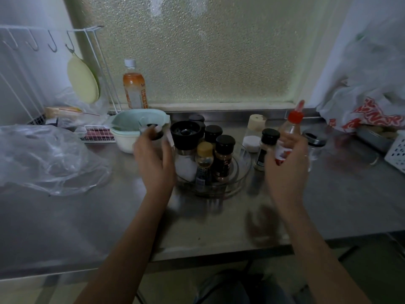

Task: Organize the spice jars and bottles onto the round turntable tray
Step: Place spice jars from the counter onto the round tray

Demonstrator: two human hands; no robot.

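Observation:
A clear round turntable tray (243, 170) sits mid-counter and holds several black-capped spice jars, a large black-lidded salt grinder (186, 137) and a small tan-capped bottle (204, 161). My left hand (153, 159) is just left of the tray, gripping a small glass jar with a black lid (154, 130). My right hand (287, 165) is right of the tray, holding a red-capped sauce bottle (291, 126) tilted. A black-capped spice jar (266, 150), a cream-capped salt jar (254, 132) and a wide glass jar (315, 143) stand on the counter to the right.
Stacked pale bowls (131, 128) and an orange drink bottle (133, 88) stand behind my left hand. A clear plastic bag (43, 159) lies at left, a white wire rack (43, 62) behind it. Plastic bags (368, 102) and a white basket (396, 152) are at right.

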